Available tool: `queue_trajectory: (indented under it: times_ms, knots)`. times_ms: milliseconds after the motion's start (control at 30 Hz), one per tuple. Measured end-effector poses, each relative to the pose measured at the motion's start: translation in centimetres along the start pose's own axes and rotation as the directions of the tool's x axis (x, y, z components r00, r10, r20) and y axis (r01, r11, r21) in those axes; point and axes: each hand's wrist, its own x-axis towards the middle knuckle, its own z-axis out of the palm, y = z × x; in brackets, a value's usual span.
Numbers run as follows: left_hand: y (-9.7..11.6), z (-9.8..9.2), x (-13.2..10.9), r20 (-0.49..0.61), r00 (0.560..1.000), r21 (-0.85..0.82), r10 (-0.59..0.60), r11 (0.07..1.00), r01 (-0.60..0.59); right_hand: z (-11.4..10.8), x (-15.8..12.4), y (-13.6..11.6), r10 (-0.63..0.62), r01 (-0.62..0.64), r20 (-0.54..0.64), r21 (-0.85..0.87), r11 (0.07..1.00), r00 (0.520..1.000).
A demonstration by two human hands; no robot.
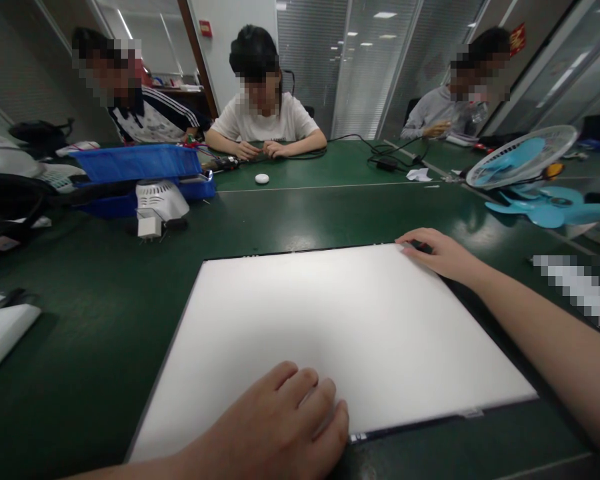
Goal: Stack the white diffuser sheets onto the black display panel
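Nearest the lens, left hand (280, 427) lay knuckles up, fingers curled but grasping nothing, pressed flat on the near edge of the white panel (330, 333). Right hand (437, 253) rested released on the far right corner, fingertips touching the edge. Panel lay flat on the green table (105, 320), centred between both hands, slightly wider than deep, left hand nearer the body. No readable writing on the panel; small markings at its near edge too blurred to read.
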Motion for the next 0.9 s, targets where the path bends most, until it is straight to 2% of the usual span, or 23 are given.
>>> queue_trajectory:
  times_ms: [167,400,733,900]
  knots:
    - [-0.25,-0.16,0.03,0.012,1.0,-0.013,-0.002,1.0,0.002,-0.49,-0.18,0.14,0.035,-0.035,0.004,-0.03,0.999,0.999]
    - [-0.25,0.03,-0.13,-0.035,0.999,-0.005,-0.02,1.0,0.02,-0.82,-0.36,0.84,0.078,-0.078,0.016,-0.003,0.997,0.997]
    - [-0.24,-0.15,-0.2,0.012,1.0,-0.002,-0.01,1.0,0.01,-0.91,-0.41,0.75,0.088,-0.088,0.024,-0.016,0.996,0.996]
    - [-0.17,-0.1,-0.2,0.054,0.999,-0.033,-0.008,0.999,0.01,-0.94,-0.32,0.26,0.043,-0.043,0.03,-0.014,0.999,0.999]
